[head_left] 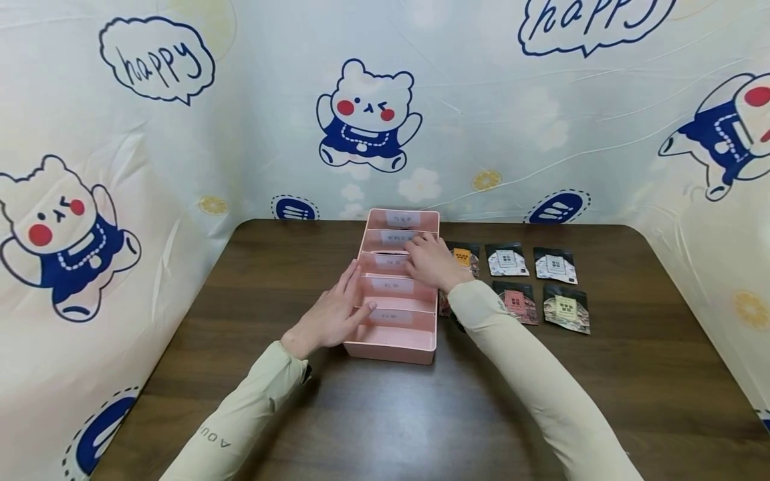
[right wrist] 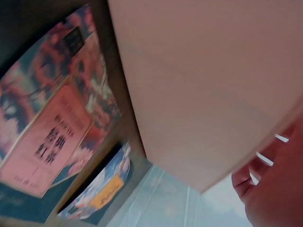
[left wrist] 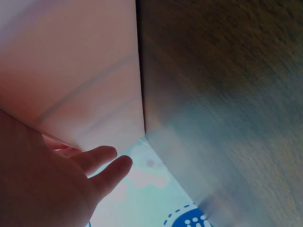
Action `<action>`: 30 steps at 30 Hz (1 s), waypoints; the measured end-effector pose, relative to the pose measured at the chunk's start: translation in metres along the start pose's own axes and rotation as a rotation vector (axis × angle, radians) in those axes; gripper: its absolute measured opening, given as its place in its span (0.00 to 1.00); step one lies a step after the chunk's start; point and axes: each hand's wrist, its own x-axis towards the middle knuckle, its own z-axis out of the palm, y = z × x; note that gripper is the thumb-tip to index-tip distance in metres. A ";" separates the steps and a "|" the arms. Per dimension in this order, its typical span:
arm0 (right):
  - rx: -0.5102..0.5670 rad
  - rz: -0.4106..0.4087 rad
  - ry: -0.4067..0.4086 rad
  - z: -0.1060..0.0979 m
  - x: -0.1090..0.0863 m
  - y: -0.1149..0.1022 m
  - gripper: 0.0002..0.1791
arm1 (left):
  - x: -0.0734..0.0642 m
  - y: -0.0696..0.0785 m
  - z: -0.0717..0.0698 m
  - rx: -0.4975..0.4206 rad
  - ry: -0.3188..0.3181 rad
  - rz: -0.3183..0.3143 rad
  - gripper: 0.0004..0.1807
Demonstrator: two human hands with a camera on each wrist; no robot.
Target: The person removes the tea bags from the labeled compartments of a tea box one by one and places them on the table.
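Observation:
A long pink box [head_left: 391, 352] with several labelled compartments stands on the table. My left hand [head_left: 327, 314] rests along its left side, fingers extended and thumb over the rim near the front compartments. In the left wrist view, two fingertips [left wrist: 106, 158] show beside the box's pink outer wall [left wrist: 80, 71]. My right hand [head_left: 434, 260] reaches over the right rim, its bent fingers down among the middle and rear compartments. The box wall hides its fingertips in the right wrist view; I cannot tell whether they hold anything.
Right of the box lie two rows of tea packets, including an orange-labelled one [head_left: 471, 257], a white-labelled one [head_left: 555, 265], a pink-labelled black tea packet [right wrist: 47, 137] and a yellow-labelled one [head_left: 567, 307]. The right forearm passes over the table beside them. A printed cloth [head_left: 259, 133] hangs behind.

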 end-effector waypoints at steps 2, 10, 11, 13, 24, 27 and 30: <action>-0.017 0.018 -0.033 0.002 0.005 -0.003 0.19 | 0.000 0.000 0.000 0.005 0.003 0.002 0.46; 0.005 0.074 -0.111 0.006 0.014 -0.011 0.19 | 0.000 -0.001 0.002 0.016 0.005 -0.004 0.46; 0.009 0.078 -0.111 0.006 0.014 -0.012 0.18 | 0.000 0.000 0.001 0.016 0.004 -0.006 0.46; 0.011 0.079 -0.106 0.006 0.015 -0.013 0.17 | 0.000 0.000 0.001 0.015 0.003 -0.009 0.46; -0.004 0.068 -0.060 0.006 0.016 -0.017 0.13 | -0.001 0.001 0.000 0.020 0.001 -0.006 0.46; -0.006 0.055 -0.051 0.006 0.016 -0.014 0.13 | -0.001 0.001 0.000 0.018 0.000 -0.008 0.46; 0.000 0.039 -0.045 0.004 0.016 -0.012 0.14 | -0.001 0.001 -0.001 0.017 -0.002 -0.008 0.46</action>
